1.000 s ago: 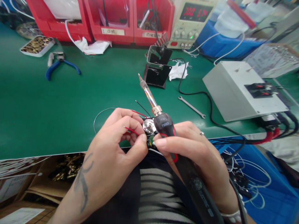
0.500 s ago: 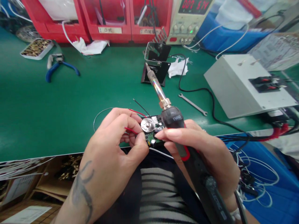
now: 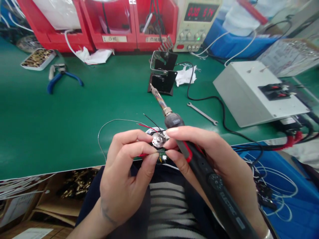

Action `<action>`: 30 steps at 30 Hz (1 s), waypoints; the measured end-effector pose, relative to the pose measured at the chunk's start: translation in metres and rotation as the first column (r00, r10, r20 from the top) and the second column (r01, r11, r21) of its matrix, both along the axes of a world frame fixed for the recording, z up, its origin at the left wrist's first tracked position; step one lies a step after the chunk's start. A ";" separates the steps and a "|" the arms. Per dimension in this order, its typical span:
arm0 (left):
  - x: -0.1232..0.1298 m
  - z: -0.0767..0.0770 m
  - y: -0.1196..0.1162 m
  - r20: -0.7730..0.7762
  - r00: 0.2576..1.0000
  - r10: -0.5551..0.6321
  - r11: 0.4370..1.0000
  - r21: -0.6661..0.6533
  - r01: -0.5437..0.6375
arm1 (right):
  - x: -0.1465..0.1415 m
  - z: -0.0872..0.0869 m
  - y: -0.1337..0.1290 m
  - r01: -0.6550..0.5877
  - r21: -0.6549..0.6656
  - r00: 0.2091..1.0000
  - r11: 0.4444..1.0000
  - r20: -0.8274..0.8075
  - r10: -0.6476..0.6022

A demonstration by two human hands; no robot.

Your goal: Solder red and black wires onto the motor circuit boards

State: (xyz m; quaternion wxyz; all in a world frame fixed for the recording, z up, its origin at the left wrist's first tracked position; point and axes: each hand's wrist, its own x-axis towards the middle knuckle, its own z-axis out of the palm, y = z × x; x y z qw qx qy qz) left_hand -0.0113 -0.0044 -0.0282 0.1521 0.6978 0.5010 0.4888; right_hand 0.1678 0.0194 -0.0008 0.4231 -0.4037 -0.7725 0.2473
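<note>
My left hand [image 3: 129, 166] pinches a thin wire [image 3: 161, 152] between thumb and fingertip; a short dark stretch of it spans to my right fingertips. In my right hand [image 3: 219, 162] lies a soldering iron [image 3: 199, 162], its bare tip pointing up and away over the bench. Between both hands sits a small circuit board [image 3: 163, 157], mostly covered by fingers, with a round silver metal part [image 3: 159, 139] on it. Red wire ends [image 3: 147, 126] and a black wire [image 3: 152, 120] stick out at its far side. Solder wire [image 3: 99, 132] curves out left of it.
Behind the iron stands a black soldering-iron stand [image 3: 163, 79]. An open-ended wrench [image 3: 202, 113] lies right, beside a grey box [image 3: 249, 99]. Blue-handled pliers [image 3: 61, 74] and a tray of brass parts [image 3: 37, 59] are at left. Red bins [image 3: 112, 43] and a power supply [image 3: 184, 36] line the back.
My left hand has turned and its fingers now meet my right fingertips over the near side of the board. The iron's tip has come nearer and slightly left.
</note>
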 end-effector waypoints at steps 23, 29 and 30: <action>0.003 0.003 -0.003 -0.035 0.998 0.050 0.999 0.021 -0.049 | -0.005 -0.006 0.001 0.029 0.077 0.998 0.997 -0.055 -0.025; -0.004 0.013 -0.004 0.060 0.998 0.033 0.957 -0.288 -0.014 | -0.005 -0.006 0.001 0.074 0.033 0.992 0.997 -0.101 -0.070; -0.006 0.014 -0.003 0.062 0.998 0.018 0.951 -0.309 0.002 | -0.005 -0.006 0.001 0.079 0.033 0.991 0.996 -0.106 -0.075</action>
